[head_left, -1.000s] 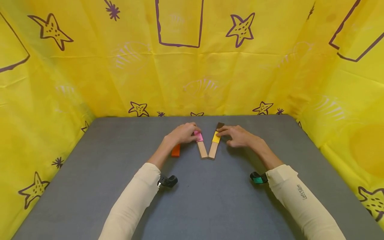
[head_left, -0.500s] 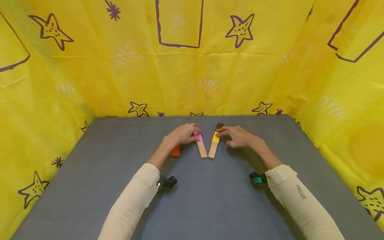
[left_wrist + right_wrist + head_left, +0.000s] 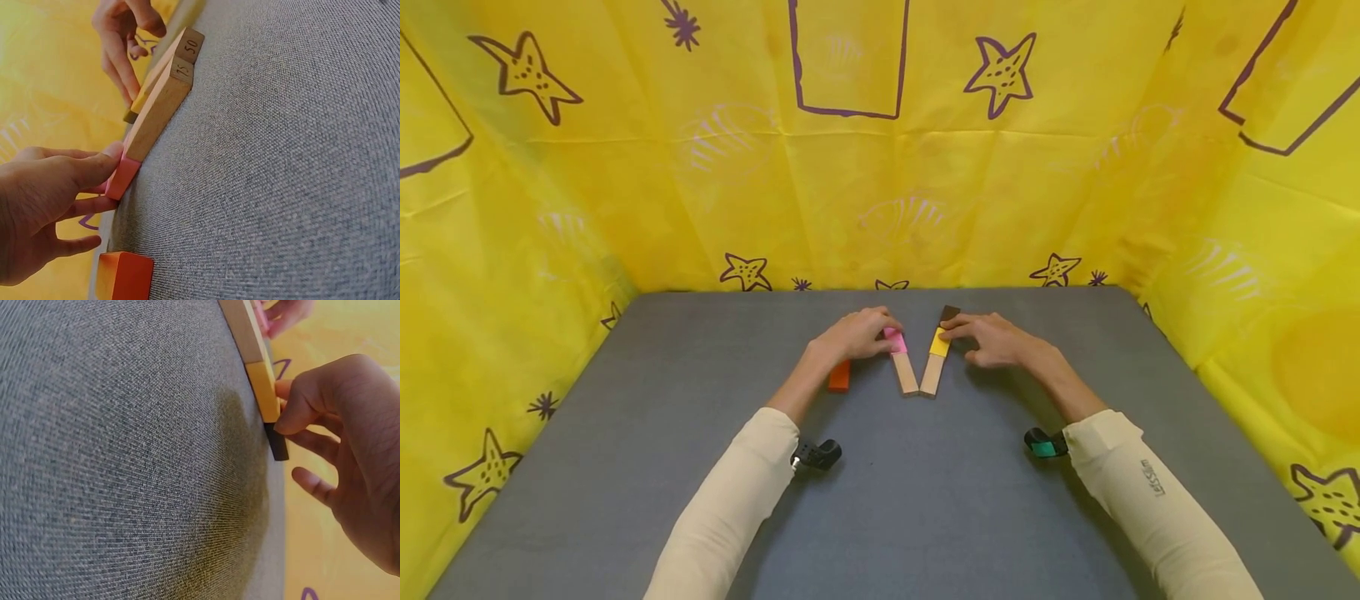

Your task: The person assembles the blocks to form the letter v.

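Note:
My left hand (image 3: 857, 332) pinches a pink wooden block (image 3: 124, 178) between thumb and fingers. A plain wood block (image 3: 905, 375) continues from its near end. Opposite, the fingertips of my right hand (image 3: 996, 340) grip a yellow block (image 3: 262, 390), close to where it meets a dark block (image 3: 277, 442) at the far end. Another plain wood block (image 3: 933, 377), marked 50 on its end, runs on from the yellow one. Both rows lie on the grey cloth and converge toward me, near ends together in a V.
An orange block (image 3: 125, 278) lies left of the pink row, partly behind my left wrist in the head view. Grey cloth (image 3: 887, 500) covers the table. Yellow patterned curtains (image 3: 880, 192) enclose its back and sides.

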`<state>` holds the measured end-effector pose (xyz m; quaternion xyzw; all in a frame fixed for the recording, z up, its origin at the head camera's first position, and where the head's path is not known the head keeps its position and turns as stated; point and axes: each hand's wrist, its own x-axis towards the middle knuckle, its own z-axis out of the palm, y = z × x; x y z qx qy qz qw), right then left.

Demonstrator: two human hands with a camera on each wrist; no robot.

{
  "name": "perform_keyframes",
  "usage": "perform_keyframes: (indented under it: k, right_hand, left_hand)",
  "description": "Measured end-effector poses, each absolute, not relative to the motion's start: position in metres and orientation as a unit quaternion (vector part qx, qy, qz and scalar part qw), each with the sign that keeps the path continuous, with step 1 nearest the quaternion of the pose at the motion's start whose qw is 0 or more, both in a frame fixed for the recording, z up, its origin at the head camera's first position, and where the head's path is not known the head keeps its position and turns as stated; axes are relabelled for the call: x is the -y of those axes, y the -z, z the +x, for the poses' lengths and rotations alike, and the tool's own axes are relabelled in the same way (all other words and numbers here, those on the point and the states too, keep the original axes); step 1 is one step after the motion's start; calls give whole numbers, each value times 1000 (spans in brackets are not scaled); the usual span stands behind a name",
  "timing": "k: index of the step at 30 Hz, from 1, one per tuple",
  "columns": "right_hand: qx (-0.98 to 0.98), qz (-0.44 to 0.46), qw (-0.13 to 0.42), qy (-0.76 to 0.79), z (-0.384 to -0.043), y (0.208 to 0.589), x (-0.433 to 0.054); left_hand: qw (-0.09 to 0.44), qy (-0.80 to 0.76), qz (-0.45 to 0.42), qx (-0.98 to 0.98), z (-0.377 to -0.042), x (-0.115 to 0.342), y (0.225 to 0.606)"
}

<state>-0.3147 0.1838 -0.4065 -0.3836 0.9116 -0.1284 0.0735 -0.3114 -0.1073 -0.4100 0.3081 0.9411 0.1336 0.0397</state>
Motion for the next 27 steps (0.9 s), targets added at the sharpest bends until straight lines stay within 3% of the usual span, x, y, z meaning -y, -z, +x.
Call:
perform_keyframes:
  k: [27]
  right_hand:
    - [-908, -393, 61, 135, -315, 407, -185]
  left_hand:
    - [54, -124, 295, -946, -311, 108, 409]
